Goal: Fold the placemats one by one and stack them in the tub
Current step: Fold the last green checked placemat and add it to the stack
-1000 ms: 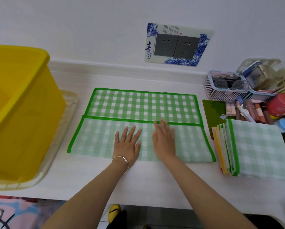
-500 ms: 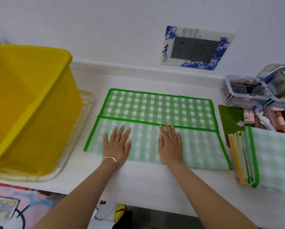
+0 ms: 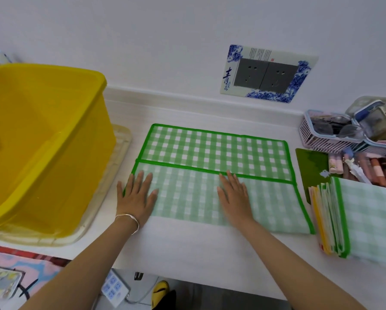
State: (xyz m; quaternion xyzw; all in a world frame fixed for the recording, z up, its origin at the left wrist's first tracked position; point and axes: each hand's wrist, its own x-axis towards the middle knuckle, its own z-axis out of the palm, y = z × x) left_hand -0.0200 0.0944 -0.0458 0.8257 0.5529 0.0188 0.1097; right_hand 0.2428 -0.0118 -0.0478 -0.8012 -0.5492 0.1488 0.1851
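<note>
While both hands lie flat on the work, the white surface (image 3: 187, 253) runs along a white wall and carries everything else. The biggest thing on it is the yellow tub (image 3: 75, 175) at the left, smooth glossy plastic with rounded corners and a thick rim; its inner walls and floor show plain yellow, and it stands on a pale, translucent ribbed tray (image 3: 120, 153). Just right of the tray lies the placemat (image 3: 216, 153), a thin green-and-white check rectangle bound in bright green. Its near part is folded over onto itself, showing a paler, washed-out underside, and the green binding of the folded edge crosses the middle. At the right edge sits a stack of placemats (image 3: 371, 220), folded, with a pale check on top and yellow and green edges fanned along its left side. Behind the stack, a pink slatted basket (image 3: 317, 142) holds dark sunglasses (image 3: 330, 128), beside a heap of small tubes (image 3: 366, 166). The left hand (image 3: 138, 195) presses the flap's left end and the right hand (image 3: 234, 195) its middle, the fingers of both straight, slightly spread, and gripping nothing. A thin silver bracelet (image 3: 129, 220) circles the left wrist.
</note>
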